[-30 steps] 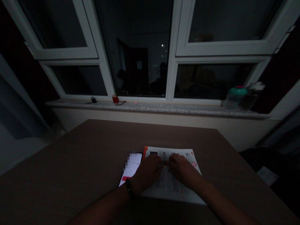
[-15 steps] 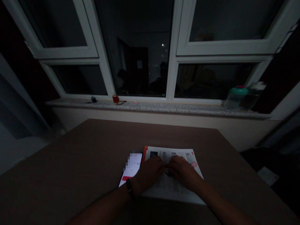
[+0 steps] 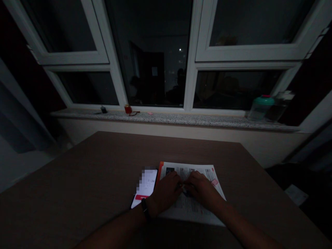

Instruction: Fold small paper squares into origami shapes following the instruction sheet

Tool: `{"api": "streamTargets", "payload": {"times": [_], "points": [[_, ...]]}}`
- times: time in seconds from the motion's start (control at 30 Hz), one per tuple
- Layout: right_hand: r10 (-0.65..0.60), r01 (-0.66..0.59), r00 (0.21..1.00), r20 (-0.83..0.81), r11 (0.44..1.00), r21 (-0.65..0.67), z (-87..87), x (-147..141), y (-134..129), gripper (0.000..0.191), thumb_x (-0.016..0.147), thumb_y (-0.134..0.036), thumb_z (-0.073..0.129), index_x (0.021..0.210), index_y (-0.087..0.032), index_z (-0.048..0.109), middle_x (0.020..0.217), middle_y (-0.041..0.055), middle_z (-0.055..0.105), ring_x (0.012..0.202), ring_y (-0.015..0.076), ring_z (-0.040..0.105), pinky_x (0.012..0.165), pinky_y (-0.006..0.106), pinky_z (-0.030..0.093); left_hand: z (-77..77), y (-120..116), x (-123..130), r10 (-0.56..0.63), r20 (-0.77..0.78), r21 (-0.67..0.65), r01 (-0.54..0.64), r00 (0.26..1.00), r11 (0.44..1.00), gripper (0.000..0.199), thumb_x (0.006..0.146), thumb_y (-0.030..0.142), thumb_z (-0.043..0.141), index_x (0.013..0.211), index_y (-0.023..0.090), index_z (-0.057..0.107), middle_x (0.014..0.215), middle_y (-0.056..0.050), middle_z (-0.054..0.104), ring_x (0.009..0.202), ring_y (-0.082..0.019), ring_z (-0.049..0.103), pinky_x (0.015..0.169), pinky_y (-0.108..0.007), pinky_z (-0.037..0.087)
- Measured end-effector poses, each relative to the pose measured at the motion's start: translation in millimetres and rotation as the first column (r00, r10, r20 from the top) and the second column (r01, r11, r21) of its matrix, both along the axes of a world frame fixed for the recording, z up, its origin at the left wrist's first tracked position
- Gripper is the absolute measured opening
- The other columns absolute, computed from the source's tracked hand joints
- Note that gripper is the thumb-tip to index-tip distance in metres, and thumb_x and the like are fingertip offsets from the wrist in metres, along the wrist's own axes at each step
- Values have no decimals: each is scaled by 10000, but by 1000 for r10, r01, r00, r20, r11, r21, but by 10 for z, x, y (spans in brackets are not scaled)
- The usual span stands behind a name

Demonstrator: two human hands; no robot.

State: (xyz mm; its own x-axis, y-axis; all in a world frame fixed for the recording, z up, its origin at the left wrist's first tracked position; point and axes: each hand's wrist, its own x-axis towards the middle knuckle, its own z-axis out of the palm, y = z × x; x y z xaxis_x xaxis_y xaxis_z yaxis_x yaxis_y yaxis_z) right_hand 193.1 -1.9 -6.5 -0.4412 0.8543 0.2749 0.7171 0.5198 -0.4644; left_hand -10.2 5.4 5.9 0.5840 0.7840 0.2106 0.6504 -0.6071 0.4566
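A printed sheet or booklet (image 3: 197,214) with an orange left edge lies on the brown table (image 3: 116,152). Over its middle, my left hand (image 3: 169,188) and my right hand (image 3: 199,186) meet at the fingertips, both with curled fingers. Between them is something small, too dark and hidden to name. Left of the booklet lies a phone (image 3: 145,186) with a lit screen, beside my left wrist, which wears a dark band (image 3: 145,208). A small pink patch (image 3: 214,182) shows on the page right of my right hand.
Behind the table, a speckled window sill (image 3: 181,119) holds a small red item (image 3: 128,109), a small dark item (image 3: 103,109) and a clear container with a teal lid (image 3: 261,107). A pale paper (image 3: 296,194) lies beyond the table's right edge.
Both hands stay over the page; the fingers have shifted slightly, and my left wrist has moved a little to the right.
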Motion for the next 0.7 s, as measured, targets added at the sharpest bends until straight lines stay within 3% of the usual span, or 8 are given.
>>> {"api": "streamTargets", "payload": {"times": [0.43,0.7], "points": [[35,-35,997,-63,999,5,-52,-15,16,92,914,-124,609,911,-200,661,923,37,608,903,191,590,803,297,462,-18,18,2,21,29,-18,-21,999,1000,43,911,146,590,918,181,567,974,-30,615,888,-191,575,765,-288,430],[51,-48,997,-56,997,62,-39,3,0,134,908,-116,593,994,-213,626,969,45,606,922,205,574,815,325,459,-24,11,8,28,118,-75,-20,993,997,213,897,118,580,1091,201,551,1073,-32,628,945,-193,590,801,-295,451]]}}
